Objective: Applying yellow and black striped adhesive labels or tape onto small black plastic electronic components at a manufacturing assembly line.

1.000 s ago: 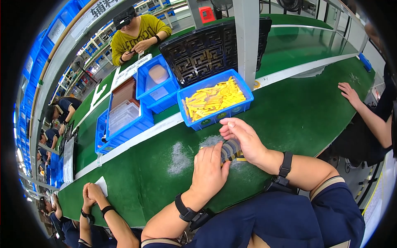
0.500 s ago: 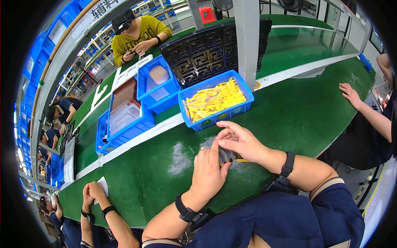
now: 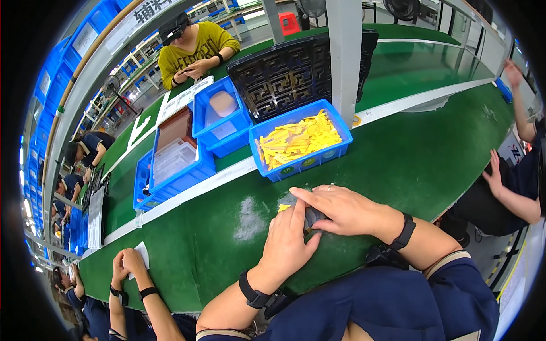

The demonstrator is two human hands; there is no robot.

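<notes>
Grey part (image 3: 311, 216), seemingly, now covered by both hands' fingers (image 3: 307, 196).

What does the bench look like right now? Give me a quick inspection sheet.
Surface: green table, pale scuffed patch.
Job's things: small grey part with a yellow piece, between both hands.
Clutter: blue bin of yellow strips; blue bins; black tray.
Hands: left hand and right hand both on the part.
Cables: nothing seen.
Surroundings: co-workers seated around; grey post.
</notes>
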